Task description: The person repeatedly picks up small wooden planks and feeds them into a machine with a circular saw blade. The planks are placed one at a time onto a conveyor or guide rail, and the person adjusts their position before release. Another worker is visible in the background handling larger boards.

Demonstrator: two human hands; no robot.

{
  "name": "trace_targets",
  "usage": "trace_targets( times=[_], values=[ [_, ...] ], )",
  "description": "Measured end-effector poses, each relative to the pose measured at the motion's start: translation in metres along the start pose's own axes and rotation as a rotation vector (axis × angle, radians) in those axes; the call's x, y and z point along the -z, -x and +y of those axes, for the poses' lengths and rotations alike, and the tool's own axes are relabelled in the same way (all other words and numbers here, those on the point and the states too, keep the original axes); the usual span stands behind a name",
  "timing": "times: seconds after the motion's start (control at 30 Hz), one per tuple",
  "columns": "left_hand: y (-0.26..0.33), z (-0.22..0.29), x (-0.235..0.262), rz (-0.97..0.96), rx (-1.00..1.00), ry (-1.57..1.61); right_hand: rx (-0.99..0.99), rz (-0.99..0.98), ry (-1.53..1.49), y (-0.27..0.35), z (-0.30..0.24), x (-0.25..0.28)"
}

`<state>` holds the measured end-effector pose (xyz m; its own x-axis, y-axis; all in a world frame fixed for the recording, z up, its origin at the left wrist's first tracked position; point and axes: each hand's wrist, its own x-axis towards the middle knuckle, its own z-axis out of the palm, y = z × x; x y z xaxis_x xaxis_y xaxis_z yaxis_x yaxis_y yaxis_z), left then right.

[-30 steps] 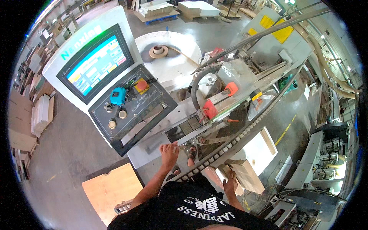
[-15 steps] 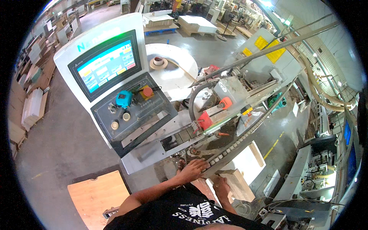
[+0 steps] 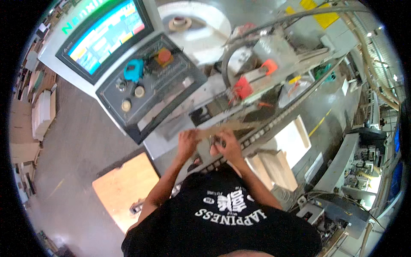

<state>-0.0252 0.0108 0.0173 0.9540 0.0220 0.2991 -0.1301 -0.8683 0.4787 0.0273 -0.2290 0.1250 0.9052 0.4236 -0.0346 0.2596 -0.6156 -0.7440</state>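
Note:
A narrow wooden board (image 3: 206, 132) lies across the near side of the edge-banding machine (image 3: 248, 92), in front of its red guard block. Its left end is in my left hand (image 3: 187, 143), the fingers closed on it. My right hand (image 3: 228, 146) is closed on the board's near edge, further right. Motion blurs the board and the fingers somewhat. Below and to the right of my right hand runs the machine's roller track (image 3: 261, 135). Several wooden boards (image 3: 278, 169) are stacked beyond that track.
A control panel (image 3: 150, 81) with a lit screen, knobs and a red button stands at the left. Behind it is a round white table (image 3: 205, 21) bearing a tape roll (image 3: 180, 23). An orange-brown board (image 3: 126, 184) sits low at the left. Other machinery (image 3: 359, 167) stands at the right.
My right hand has left the board stack and come up to the machine. My left hand has come off the roller track, and both hands now hold a narrow board. The view has shifted.

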Motion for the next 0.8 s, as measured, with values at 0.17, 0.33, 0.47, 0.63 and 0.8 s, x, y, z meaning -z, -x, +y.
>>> trace_targets(
  times=[0.17, 0.33, 0.47, 0.63, 0.8],
  values=[
    [0.005, -0.042, 0.034, 0.022, 0.15, 0.002, -0.46, -0.044, -0.688, -0.041, 0.042, -0.046],
    [-0.005, -0.046, 0.037, 0.147, 0.294, -0.041, -0.636, 0.081, -1.017, -0.081, 0.04, -0.084],
    [-0.014, -0.053, 0.032, 0.213, 0.382, -0.059, -0.728, 0.176, -1.093, -0.102, 0.01, -0.104],
    [-0.018, -0.063, 0.032, 0.21, 0.368, -0.051, -0.668, 0.168, -1.196, -0.117, 0.002, -0.127],
    [-0.008, -0.087, 0.039, 0.08, 0.196, -0.153, -0.542, 0.137, -1.332, -0.119, -0.008, -0.129]
  ],
)
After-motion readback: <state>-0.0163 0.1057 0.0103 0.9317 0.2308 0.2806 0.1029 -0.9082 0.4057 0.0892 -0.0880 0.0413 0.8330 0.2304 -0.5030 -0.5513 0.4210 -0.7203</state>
